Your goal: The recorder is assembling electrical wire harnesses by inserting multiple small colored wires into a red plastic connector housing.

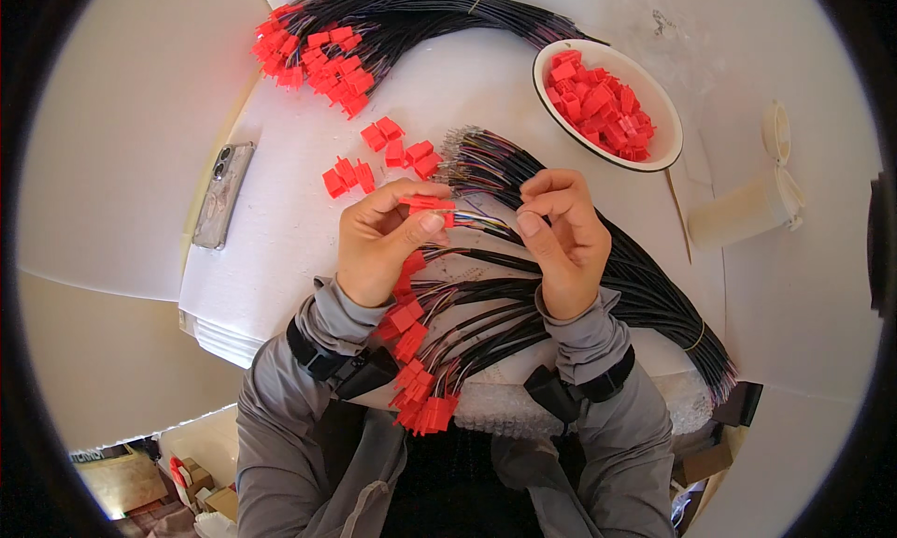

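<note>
My left hand (pixel 378 239) pinches a red plastic connector housing (pixel 428 207) between thumb and fingers. Thin coloured wires (pixel 481 220) come out of its right side and join a black cable that passes below my right hand (pixel 566 243). The fingers of that hand are curled, thumb and fingertips close together beside the wires; what they hold, if anything, is too small to make out. Under both hands lies a large bundle of black cables (pixel 645 267) with bare-ended wires at its far end. Nearer me, several cables end in red housings (pixel 411 342).
Loose red housings (pixel 381 134) lie beyond my left hand. A white bowl (pixel 665 99) of red housings stands at the far right. Another cable bundle (pixel 420 13) with red housings lies at the back. A phone (pixel 224 197) rests left; a lidded pale container (pixel 743 209) lies right.
</note>
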A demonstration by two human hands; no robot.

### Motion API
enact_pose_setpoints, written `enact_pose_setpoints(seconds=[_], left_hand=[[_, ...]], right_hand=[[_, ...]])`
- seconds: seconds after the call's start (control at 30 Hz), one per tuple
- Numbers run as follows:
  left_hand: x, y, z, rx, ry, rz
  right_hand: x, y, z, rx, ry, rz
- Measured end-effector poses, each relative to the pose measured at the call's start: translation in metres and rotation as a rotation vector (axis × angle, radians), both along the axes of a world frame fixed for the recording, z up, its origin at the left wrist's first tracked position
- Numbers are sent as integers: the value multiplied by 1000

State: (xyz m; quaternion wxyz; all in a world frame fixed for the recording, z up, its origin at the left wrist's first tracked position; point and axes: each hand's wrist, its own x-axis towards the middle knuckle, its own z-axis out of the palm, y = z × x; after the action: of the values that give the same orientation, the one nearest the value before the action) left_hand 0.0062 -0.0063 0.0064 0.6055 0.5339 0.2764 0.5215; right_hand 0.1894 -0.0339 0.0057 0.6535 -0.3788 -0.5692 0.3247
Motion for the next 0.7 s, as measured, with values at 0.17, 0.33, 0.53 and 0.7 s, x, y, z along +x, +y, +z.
enact_pose_setpoints(seconds=[0.17,0.33,0.53,0.7], left_hand=[[-2,2,-3,-41,-19,90],[-5,2,-4,-44,35,95],[1,-4,7,174,76,139],[0,-5,7,272,106,157]], right_hand=[[4,1,4,21,-236,-78],[-2,3,4,79,-310,-68],[-6,-1,2,-127,-154,-6],[-4,1,-1,-45,-243,-74]])
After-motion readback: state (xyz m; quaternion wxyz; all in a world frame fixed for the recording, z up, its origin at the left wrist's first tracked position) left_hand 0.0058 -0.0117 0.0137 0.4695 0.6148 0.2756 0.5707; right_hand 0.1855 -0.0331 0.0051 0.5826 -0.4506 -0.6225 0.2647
